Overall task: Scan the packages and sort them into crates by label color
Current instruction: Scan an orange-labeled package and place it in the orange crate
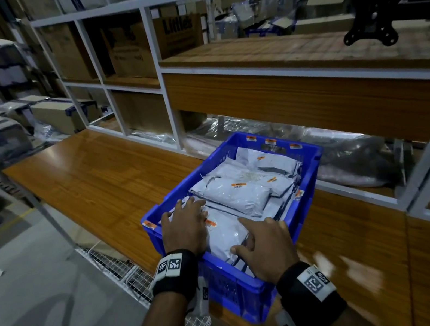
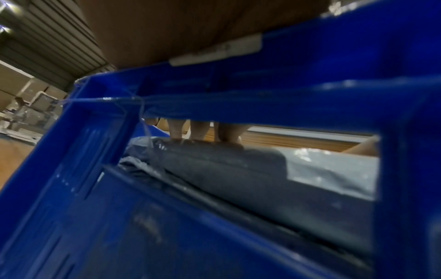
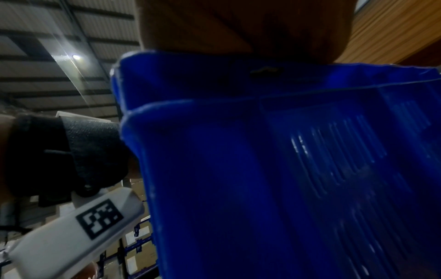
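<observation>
**Both hands in the blue crate**

A blue plastic crate point(image 1: 308, 175) with slotted walls sat on the long wooden counter point(image 1: 96, 178), its near end jutting past the counter's front edge. Grey plastic mailer packages point(image 1: 239, 195) with small orange labels filled it. The left hand point(image 1: 184, 225) lay flat, fingers spread, on the nearest packages; the right hand point(image 1: 268, 245) rested beside it, fingers extended over the near rim. Black wristbands carried square coded tags. Behind stood a white metal shelf frame point(image 1: 156, 66) holding brown cardboard boxes point(image 1: 127, 49).
</observation>
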Demonstrator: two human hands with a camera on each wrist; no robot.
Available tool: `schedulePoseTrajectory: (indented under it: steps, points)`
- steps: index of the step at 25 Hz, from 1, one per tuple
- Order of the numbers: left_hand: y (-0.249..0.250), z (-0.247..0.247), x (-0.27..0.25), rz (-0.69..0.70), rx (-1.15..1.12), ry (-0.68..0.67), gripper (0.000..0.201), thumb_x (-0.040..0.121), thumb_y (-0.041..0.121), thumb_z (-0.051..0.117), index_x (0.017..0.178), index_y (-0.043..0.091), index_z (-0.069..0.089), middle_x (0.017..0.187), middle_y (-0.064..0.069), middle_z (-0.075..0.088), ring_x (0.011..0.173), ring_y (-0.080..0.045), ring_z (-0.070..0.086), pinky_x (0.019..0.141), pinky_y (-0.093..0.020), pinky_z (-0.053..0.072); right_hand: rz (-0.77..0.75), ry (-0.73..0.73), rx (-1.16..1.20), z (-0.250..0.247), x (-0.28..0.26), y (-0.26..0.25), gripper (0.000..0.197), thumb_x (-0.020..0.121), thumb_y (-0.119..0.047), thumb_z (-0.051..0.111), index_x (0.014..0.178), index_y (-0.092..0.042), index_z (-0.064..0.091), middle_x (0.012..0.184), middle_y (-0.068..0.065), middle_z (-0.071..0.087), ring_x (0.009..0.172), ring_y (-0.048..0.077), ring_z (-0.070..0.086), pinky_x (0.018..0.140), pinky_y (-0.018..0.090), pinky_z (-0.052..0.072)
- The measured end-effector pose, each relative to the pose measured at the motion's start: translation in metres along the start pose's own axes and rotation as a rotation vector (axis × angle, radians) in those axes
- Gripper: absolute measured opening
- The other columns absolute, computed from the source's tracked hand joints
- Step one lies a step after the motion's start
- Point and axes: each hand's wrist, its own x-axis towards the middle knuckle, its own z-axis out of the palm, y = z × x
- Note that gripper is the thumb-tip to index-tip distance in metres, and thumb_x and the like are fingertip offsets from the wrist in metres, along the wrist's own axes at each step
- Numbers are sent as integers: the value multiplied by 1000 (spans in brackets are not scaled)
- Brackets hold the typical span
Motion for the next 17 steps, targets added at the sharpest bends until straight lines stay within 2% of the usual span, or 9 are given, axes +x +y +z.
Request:
schedulePoseTrajectory:
  steps: [3, 6, 9, 10, 12, 14, 17]
  points:
    - [4, -2, -4, 8, -51, 24, 37, 105, 21, 50, 138, 32, 60, 151, 6, 57, 148, -21, 42, 120, -54, 27, -2, 66, 241, 3, -4, 9, 59, 89, -56, 71, 140, -30, 58, 76, -15, 63, 102, 15, 50, 102, 42, 36]
    - [12, -4, -14, 37, -88, 81, 34, 102, 16, 53, 132, 31, 63, 141, 7, 61, 141, -21, 47, 116, -54, 27, -26, 90, 361, 3, -12, 16, 48, 97, -50, 64, 139, -29, 58, 88, -19, 59, 104, 10, 45, 106, 43, 36]
    - [27, -2, -30, 9, -131, 85, 32, 106, 24, 53, 136, 34, 60, 150, 8, 53, 147, -18, 37, 119, -54, 18, -31, 65, 489, -13, -24, 22, 44, 100, -43, 62, 141, -25, 57, 103, -21, 56, 113, 11, 47, 104, 38, 45]
    - [33, -2, -35, 1, -128, 90, 31, 107, 28, 52, 137, 34, 60, 152, 8, 51, 149, -18, 36, 119, -54, 18, -33, 59, 512, -19, -29, 25, 44, 101, -41, 63, 140, -24, 57, 108, -18, 58, 115, 11, 48, 103, 36, 46]
    - [46, -7, -42, 13, -106, 105, 30, 108, 32, 52, 137, 34, 59, 154, 6, 50, 151, -20, 34, 118, -55, 19, -56, 76, 532, -32, -39, 29, 41, 101, -41, 63, 137, -23, 61, 115, -13, 61, 116, 10, 50, 102, 35, 47]
    - [66, -16, -52, 38, -113, 127, 30, 108, 32, 53, 137, 33, 60, 154, 4, 50, 151, -21, 36, 118, -55, 20, -53, 108, 558, -47, -52, 36, 36, 101, -42, 62, 133, -26, 63, 116, -14, 62, 116, 9, 51, 101, 34, 47]
    - [113, -21, -74, 146, -176, 190, 26, 106, 28, 57, 131, 30, 64, 150, 3, 55, 145, -22, 44, 113, -56, 31, 18, 172, 610, -74, -79, 64, 28, 101, -42, 62, 126, -30, 67, 114, -16, 64, 112, 8, 56, 97, 34, 51]
